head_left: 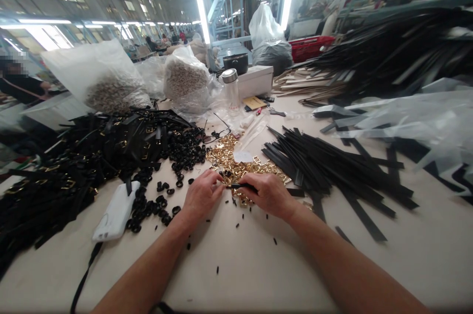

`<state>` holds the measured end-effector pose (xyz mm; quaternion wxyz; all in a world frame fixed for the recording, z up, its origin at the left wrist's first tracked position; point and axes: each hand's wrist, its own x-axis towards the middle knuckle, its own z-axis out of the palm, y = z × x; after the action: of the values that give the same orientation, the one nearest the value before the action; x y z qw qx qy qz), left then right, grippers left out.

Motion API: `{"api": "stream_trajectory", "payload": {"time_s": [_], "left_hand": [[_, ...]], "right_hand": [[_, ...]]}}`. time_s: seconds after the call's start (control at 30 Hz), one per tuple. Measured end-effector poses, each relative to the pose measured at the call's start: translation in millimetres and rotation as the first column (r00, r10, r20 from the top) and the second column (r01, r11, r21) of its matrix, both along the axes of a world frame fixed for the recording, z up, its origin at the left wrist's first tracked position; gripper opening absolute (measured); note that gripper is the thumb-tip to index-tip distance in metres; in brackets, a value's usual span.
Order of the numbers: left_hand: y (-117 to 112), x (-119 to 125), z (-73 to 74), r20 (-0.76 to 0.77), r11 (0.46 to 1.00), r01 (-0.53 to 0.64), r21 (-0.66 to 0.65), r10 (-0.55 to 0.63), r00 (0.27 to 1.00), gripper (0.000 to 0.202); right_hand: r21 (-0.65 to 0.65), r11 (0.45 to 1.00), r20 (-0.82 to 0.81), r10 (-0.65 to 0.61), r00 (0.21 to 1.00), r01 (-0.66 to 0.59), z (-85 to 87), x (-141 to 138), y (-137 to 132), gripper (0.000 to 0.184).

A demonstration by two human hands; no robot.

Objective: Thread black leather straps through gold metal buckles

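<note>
Both my hands meet at the middle of the beige table (244, 264). My left hand (202, 194) has its fingers pinched at the edge of a heap of gold metal buckles (236, 161); what it pinches is too small to name. My right hand (269, 193) is closed on a thin black strap (242, 186) that points left toward the left fingertips. Black rings (185, 149) lie just left of the hands. A fan of black straps (332, 166) lies to the right.
A heap of finished black straps with buckles (74, 166) fills the left side. A white phone-like device (116, 210) lies near my left forearm. Clear bags of parts (107, 82), a bottle (231, 88) and a white box (256, 80) stand behind. A person (22, 85) sits far left.
</note>
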<state>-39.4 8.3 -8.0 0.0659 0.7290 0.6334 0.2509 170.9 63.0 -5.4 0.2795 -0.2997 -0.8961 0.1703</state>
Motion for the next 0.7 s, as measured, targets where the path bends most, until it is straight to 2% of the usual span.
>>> {"api": "stream_trajectory", "payload": {"time_s": [0.13, 0.23, 0.37, 0.7], "left_hand": [[4.0, -1.8, -6.3, -0.003, 0.992, 0.069, 0.101, -0.069, 0.998, 0.029], [4.8, -2.6, -6.5, -0.037, 0.991, 0.1, 0.086, -0.097, 0.995, 0.022], [2.5, -2.8, -1.7, -0.079, 0.999, 0.048, 0.026, -0.046, 0.996, 0.012], [5.1, -10.1, -2.6, -0.057, 0.999, -0.052, -0.015, 0.051, 0.997, 0.01]], "right_hand": [[0.013, 1.0, 0.005, 0.0, 1.0, 0.0, 0.2, 0.1, 0.0, 0.004], [0.022, 1.0, 0.004, 0.0, 1.0, 0.0, -0.3, 0.0, -0.1, 0.004], [0.017, 1.0, 0.008, -0.012, 1.0, 0.011, -0.5, -0.6, -0.5, 0.003], [-0.006, 1.0, 0.014, -0.009, 1.0, 0.009, -0.8, -1.6, -0.6, 0.004]]}}
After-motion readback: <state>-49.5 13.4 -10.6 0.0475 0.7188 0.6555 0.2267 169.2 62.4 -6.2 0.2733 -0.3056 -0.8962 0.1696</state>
